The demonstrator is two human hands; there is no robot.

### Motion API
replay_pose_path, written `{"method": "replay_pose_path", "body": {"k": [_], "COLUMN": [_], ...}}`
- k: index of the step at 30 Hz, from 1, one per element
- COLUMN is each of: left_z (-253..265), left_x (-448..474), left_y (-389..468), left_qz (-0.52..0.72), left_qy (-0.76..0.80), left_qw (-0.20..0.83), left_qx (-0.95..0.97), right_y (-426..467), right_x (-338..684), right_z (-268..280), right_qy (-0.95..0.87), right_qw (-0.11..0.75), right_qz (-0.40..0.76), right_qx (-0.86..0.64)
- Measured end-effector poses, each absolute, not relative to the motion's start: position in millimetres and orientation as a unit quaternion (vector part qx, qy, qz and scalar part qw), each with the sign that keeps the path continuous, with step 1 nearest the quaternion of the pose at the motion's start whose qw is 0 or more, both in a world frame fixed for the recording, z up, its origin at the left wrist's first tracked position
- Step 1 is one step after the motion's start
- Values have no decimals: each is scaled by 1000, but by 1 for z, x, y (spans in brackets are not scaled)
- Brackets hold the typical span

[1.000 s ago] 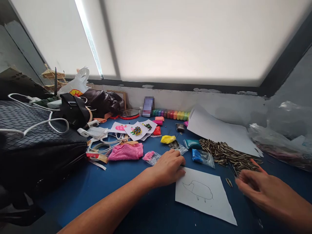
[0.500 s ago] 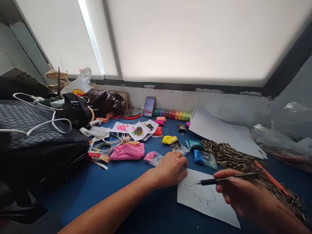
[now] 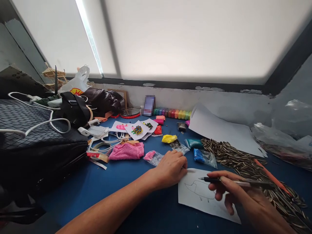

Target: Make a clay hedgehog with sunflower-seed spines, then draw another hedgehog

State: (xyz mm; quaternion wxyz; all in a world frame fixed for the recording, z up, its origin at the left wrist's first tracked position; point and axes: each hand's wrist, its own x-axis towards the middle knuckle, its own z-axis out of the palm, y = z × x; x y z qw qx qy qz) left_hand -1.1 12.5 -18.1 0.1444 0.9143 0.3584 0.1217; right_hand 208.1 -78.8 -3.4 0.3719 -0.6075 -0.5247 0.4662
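Note:
A white sheet of paper (image 3: 187, 196) lies on the blue table, bearing a thin line drawing of an animal shape with a pointed snout and short legs. My left hand (image 3: 172, 166) holds the sheet at its upper left corner, fingers curled down. A pen (image 3: 214, 179) with a black grip sits between the thumb and fingers of my right hand (image 3: 234, 191). Its tip points left, over the upper line of the drawing; whether it touches the paper I cannot tell. Part of the drawing's right end is behind my right hand.
Striped sunflower seeds (image 3: 224, 152) spread at the right around an orange strip (image 3: 273, 177). Bags of blue clay (image 3: 199, 156) and yellow clay (image 3: 169, 139) lie beyond my hands. A pink cloth (image 3: 126, 151), decorated paper cards (image 3: 136, 130) and a black bag (image 3: 44, 143) are leftward.
My right hand has shifted slightly, and the pen tip has moved right and up from the drawing's neck. A line now runs along the upper back. My left hand stays on the paper corner.

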Motion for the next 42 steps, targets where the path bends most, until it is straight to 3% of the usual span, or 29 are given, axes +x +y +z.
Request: {"method": "replay_pose_path", "body": {"k": [3, 8, 20, 24, 34, 42], "left_z": [-18, -21, -24, -24, -14, -12], "left_x": [1, 4, 3, 2, -4, -5], "left_y": [11, 7, 7, 8, 10, 9], "left_qz": [122, 148, 159, 162, 135, 128], "left_qy": [352, 342, 218, 222, 243, 240], "left_qw": [114, 55, 118, 140, 228, 228], "left_qx": [921, 926, 956, 951, 933, 935], "right_y": [-77, -80, -87, -87, -87, -89], "right_x": [208, 208, 189, 184, 182, 175], "right_z": [-7, -5, -25, -24, -29, -27], "right_qy": [-557, -593, -630, -676, -677, -641], "right_qw": [332, 333, 382, 349, 353, 380], "right_qz": [413, 349, 248, 192, 178, 216], "right_qx": [-640, -644, -629, -620, -621, -630]}}
